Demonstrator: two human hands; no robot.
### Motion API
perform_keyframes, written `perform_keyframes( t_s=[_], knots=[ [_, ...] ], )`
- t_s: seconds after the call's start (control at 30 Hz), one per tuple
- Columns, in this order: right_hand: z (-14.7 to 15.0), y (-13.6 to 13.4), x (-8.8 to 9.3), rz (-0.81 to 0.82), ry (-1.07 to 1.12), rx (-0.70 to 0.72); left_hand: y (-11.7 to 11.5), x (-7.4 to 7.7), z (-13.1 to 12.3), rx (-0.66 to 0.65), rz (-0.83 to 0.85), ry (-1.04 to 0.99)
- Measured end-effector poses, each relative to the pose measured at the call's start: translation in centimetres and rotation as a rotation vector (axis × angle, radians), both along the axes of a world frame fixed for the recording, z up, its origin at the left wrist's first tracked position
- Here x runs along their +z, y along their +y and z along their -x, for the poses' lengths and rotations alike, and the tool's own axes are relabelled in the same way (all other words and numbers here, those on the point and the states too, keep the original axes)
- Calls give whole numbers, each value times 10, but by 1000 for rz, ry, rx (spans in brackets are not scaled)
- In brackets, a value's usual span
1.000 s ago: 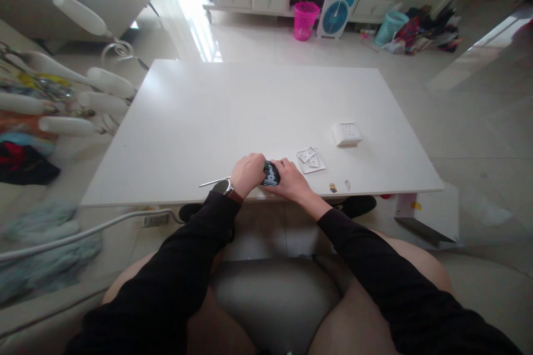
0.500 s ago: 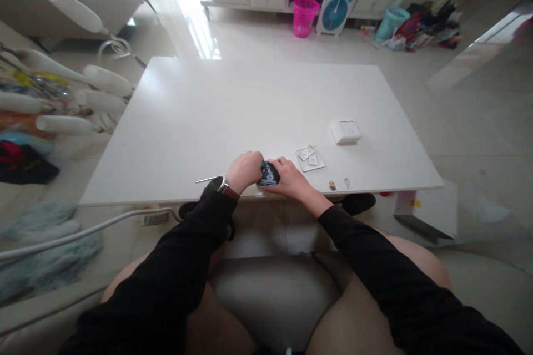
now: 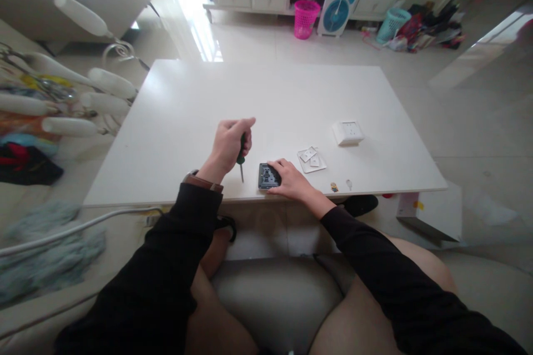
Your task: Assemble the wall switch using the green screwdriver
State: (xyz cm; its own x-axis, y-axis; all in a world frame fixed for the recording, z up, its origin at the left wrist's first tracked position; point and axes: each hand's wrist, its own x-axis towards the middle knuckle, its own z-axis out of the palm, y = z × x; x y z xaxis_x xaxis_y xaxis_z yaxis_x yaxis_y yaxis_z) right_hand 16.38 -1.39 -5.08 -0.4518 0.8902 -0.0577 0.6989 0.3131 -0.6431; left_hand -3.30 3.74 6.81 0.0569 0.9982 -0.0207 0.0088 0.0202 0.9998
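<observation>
just left of the frame's centre, the left hand (image 3: pixel 230 143) is curled tight around a green-handled screwdriver (image 3: pixel 241 160), its shaft pointing down. at the centre, near the table's (image 3: pixel 200 100) lower edge, sits a black square piece (image 3: pixel 266 177); the right hand (image 3: pixel 291 180) is clamped on its right side. right of centre lie a thin white square (image 3: pixel 320 168) bearing small plates (image 3: pixel 308 154), then a white socket box (image 3: pixel 348 132).
</observation>
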Motion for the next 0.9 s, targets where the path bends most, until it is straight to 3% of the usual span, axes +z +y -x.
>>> perform_keyframes(
  t_s=[0.1,0.23,0.9],
  knots=[
    [-1,0,0,6,-7,-9,1,6,0,40,24,-275],
    [-1,1,1,18,-13,-11,0,1,-6,90,-32,-382],
    [1,0,4,25,-18,-12,-5,-12,-19,39,-96,-341]
  ],
)
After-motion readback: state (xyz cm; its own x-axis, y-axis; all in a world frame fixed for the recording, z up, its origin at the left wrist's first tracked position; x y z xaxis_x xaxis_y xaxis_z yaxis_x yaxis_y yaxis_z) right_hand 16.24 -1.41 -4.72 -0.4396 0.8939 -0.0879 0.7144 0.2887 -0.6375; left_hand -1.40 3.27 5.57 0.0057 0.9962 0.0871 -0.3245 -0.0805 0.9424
